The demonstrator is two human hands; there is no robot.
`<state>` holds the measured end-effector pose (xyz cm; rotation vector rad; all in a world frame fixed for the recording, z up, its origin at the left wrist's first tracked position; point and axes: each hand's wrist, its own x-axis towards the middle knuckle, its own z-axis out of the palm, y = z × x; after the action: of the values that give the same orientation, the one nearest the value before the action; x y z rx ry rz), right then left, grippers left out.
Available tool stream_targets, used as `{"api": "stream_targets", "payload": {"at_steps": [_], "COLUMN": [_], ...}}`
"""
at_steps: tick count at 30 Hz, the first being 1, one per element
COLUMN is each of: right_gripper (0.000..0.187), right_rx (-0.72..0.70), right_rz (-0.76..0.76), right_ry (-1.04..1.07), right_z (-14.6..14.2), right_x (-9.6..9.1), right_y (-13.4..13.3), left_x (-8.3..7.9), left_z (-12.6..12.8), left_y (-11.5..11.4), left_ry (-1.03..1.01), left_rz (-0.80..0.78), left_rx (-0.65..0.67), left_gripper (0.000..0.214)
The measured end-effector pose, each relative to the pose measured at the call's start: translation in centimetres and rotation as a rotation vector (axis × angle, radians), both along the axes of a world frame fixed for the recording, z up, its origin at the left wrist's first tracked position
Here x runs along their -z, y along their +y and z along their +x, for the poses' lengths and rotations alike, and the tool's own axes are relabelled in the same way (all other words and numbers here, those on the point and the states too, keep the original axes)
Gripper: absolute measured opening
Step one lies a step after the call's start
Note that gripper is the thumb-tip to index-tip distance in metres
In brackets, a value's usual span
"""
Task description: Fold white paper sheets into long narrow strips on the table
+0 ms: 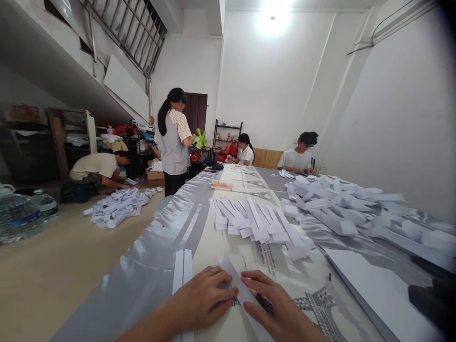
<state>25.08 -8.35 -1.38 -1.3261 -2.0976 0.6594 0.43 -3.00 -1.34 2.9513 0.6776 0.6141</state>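
A long white paper strip lies slanted in front of me, its far end pointing up and left. My left hand grips its left edge with curled fingers, the thumb resting on the paper. From the other side, my right hand holds the strip's right edge between thumb and fingers. Flat white strips lie beside my left hand and partly under it. Beyond both hands is a pile of folded white paper pieces. A stack of white sheets is to the right of my right hand.
A larger heap of folded paper covers the table's right side. The tablecloth is grey and cream with tower prints. Several other people sit, stand or crouch farther off. Another paper pile and water bottles are on the floor at left.
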Motion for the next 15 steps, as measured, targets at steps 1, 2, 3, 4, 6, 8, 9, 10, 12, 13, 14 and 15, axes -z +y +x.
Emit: {"api": "stream_targets", "payload": {"at_steps": [1,2,3,4,6,8,9,10,12,13,14,15], "right_gripper": [0.054,0.060,0.064,0.067,0.070,0.068,0.068,0.069,0.072,0.072,0.070,0.068], "right_rx": [-0.002,-0.005,-0.009,-0.015,-0.042,-0.072,-0.087,-0.101,-0.118,-0.126,-0.131,-0.136], "right_rz": [-0.038,-0.088,-0.138,-0.175,-0.203,-0.186,-0.168,-0.149,-0.113,-0.097,-0.079,-0.062], "right_ry": [-0.014,-0.036,-0.060,-0.081,-0.105,-0.111,-0.113,-0.117,-0.133,-0.143,-0.156,-0.172], "right_z": [0.0,-0.1,-0.1,-0.2,-0.4,-0.6,-0.7,-0.8,-1.0,-1.0,-1.1,-1.1], "right_x": [-0.4,-0.8,-1.2,-1.5,-1.9,-1.9,-1.6,-1.3,-0.4,0.1,0.5,0.9], "right_y": [-0.3,-0.5,-0.8,-0.9,-1.1,-1.1,-1.0,-0.9,-0.6,-0.4,-0.2,-0.1], "left_x": [0.0,0.0,0.0,-0.1,-0.3,-0.5,-0.5,-0.6,-0.6,-0.5,-0.5,-0.4], "left_z": [0.0,0.0,0.0,0.0,0.0,0.1,0.1,0.1,0.1,0.0,0.0,-0.1], "left_y": [0.0,0.1,0.1,0.1,0.1,0.1,0.1,0.1,0.2,0.3,0.4,0.5], "left_ry": [-0.005,-0.010,-0.013,-0.014,-0.016,-0.024,-0.026,-0.024,-0.016,-0.017,-0.024,-0.035], "left_rz": [-0.005,-0.007,-0.008,-0.006,0.001,0.010,0.011,0.012,0.011,0.009,0.008,0.008], "left_rx": [0.004,0.009,0.015,0.021,0.029,0.036,0.040,0.045,0.053,0.058,0.064,0.071], "left_gripper": [0.027,0.026,0.026,0.026,0.026,0.025,0.024,0.024,0.024,0.024,0.024,0.023]}}
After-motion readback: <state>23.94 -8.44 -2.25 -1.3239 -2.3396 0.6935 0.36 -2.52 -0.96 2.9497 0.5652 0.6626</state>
